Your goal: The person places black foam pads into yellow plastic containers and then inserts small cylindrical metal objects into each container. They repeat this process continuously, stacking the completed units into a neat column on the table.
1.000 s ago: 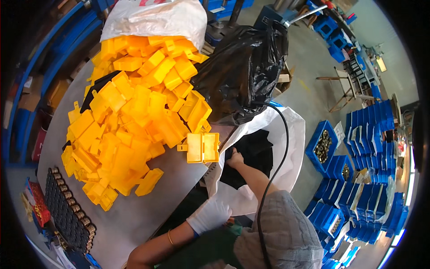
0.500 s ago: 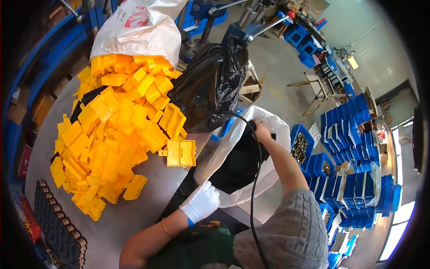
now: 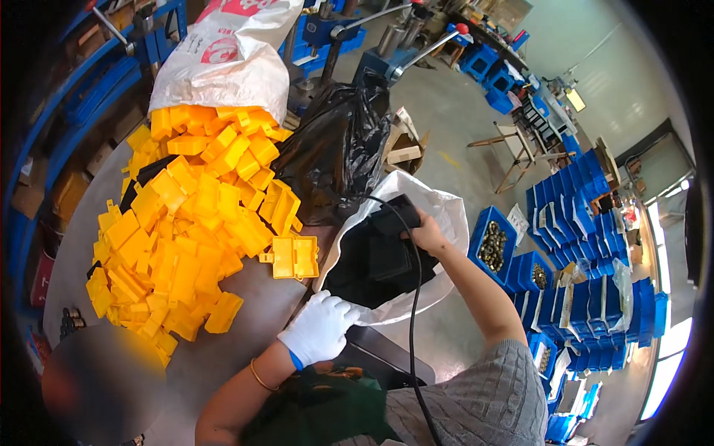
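A white woven sack point(image 3: 445, 195) stands with its mouth spread at the table's edge, holding dark black pieces point(image 3: 372, 260) whose shapes are hard to make out. At its far right side, my bare right hand point(image 3: 428, 232) is closed on a black box-like plastic piece point(image 3: 396, 215) just inside the mouth. My left hand point(image 3: 321, 325), in a white glove, pinches the sack's near rim. A black cable point(image 3: 413, 297) runs across the sack in front of it. Close by, an opened yellow plastic box point(image 3: 293, 257) lies at the edge of a large pile of yellow boxes point(image 3: 186, 223).
A printed white sack point(image 3: 223, 67) spills the yellow boxes onto the grey table point(image 3: 245, 327). Behind stands a black plastic bag point(image 3: 335, 149). Blue bins point(image 3: 491, 241) of small metal parts sit on the right. A blurred round shape point(image 3: 104, 383) covers the table's lower left.
My right hand has come up slightly, bringing the black piece into clearer sight. My left hand stays on the rim, with its fingers moved a little. The blurred shape has appeared at lower left.
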{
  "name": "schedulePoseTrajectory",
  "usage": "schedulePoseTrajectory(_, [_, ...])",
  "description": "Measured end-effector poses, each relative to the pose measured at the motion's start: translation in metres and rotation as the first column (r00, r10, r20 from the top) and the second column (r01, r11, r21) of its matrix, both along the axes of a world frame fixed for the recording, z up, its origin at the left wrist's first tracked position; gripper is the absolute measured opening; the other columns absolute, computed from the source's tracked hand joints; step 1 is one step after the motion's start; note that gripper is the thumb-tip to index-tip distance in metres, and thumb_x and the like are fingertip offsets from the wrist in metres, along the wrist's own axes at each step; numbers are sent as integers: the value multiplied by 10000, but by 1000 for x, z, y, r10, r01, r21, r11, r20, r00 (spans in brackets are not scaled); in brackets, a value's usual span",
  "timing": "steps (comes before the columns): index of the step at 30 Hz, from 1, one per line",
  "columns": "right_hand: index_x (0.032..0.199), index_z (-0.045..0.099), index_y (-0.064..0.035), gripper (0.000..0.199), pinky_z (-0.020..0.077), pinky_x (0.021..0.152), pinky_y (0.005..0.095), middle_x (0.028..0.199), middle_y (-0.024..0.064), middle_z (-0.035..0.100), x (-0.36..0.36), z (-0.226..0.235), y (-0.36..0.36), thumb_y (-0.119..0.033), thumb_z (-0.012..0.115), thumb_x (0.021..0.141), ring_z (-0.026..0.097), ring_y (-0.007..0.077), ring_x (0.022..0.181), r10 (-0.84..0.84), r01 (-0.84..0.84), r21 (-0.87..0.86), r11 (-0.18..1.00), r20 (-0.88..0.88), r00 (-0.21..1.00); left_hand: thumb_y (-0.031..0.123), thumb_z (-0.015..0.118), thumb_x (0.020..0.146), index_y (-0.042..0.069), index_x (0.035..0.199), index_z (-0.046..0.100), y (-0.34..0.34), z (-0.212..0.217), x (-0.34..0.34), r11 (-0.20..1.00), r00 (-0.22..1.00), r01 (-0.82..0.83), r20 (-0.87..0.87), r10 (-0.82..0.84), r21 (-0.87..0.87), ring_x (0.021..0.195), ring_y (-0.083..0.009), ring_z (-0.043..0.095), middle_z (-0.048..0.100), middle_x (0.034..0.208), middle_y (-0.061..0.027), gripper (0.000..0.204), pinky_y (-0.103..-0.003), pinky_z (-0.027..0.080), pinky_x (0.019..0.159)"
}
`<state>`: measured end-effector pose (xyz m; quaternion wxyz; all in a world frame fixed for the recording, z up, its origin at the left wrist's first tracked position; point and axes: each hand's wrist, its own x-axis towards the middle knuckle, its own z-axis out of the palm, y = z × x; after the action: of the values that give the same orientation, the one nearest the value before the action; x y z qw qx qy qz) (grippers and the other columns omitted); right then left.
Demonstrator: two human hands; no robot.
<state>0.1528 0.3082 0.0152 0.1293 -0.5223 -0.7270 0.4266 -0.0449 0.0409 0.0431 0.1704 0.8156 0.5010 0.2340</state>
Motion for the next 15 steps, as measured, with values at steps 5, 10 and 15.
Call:
schedulePoseTrajectory(5, [1081,563,-18,408,527,725,337,915,105,651,23,28,-18,26,632,681,642,243,796,-382,235,-375,897,-390,838,127,565,692,73,925,602,15,16,0,999,1000,-4,18,3,40,939,-257,553,595,928,-102,242,-420,386,914])
schedulePoseTrajectory(10, [979,557,-23,302,546,664,341,834,89,628,47,47,-9,33,617,689,641,228,723,-496,288,-412,864,-603,625,129,567,698,85,981,590,22,1,9,983,993,-29,-111,50,182,1050,-266,502,565,973,-93,287,-479,335,951])
schedulePoseTrajectory(15, [852,622,1,151,501,610,308,819,99,636,71,110,29,-74,633,721,618,193,691,-471,422,-219,880,-519,713,163,571,698,85,984,592,13,6,3,972,993,-63,-84,84,228,1082,-262,472,542,986,-94,297,-450,342,924])
